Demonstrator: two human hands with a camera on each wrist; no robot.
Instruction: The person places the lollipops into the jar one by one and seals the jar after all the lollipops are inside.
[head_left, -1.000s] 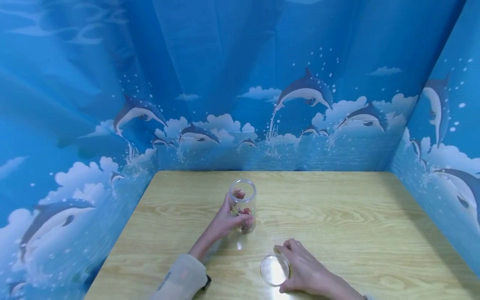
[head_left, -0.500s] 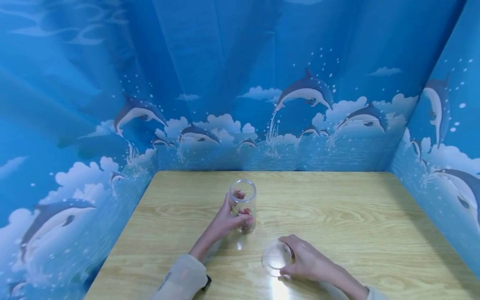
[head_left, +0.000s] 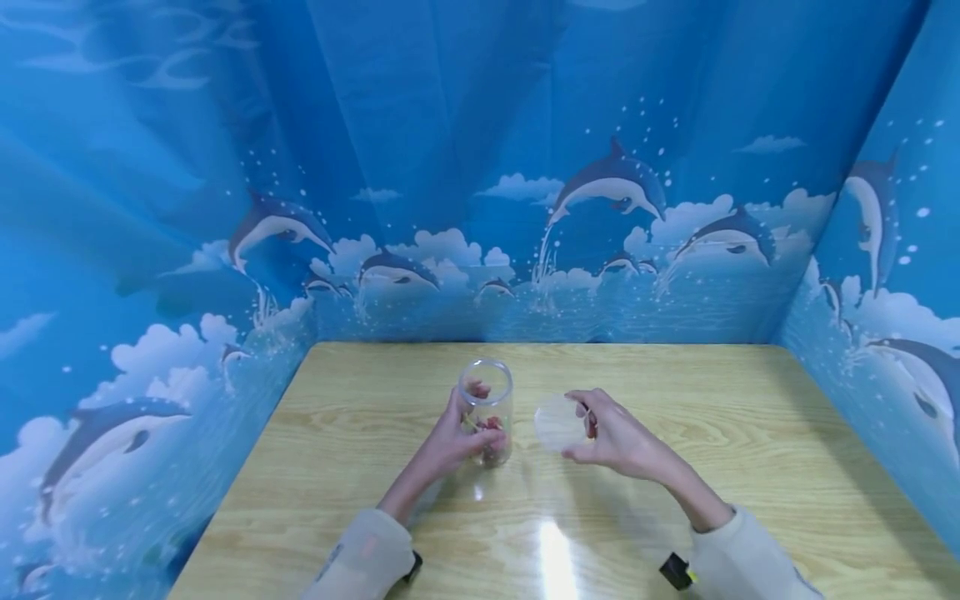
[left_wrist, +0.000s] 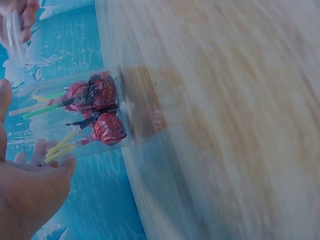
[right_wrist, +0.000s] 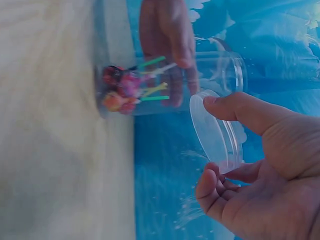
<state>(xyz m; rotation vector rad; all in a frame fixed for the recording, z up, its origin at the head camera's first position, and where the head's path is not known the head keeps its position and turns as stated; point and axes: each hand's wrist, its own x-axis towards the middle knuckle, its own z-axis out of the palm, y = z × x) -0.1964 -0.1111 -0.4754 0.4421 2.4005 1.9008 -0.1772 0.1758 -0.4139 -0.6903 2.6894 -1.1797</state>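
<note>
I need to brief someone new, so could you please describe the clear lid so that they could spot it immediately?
On the wooden table stands a clear jar of lollipops, gripped by the left hand. Just right of it, the right hand holds the lid in the air: a flat, see-through disc, unlike the tall jar.

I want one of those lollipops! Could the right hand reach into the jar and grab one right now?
Probably not yet. The right hand is busy holding the lid beside the jar. The jar's mouth is open, but the lollipops lie at the bottom.

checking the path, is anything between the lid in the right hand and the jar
Nothing: the head view shows only a bare gap over the table between the lid and the jar.
</note>
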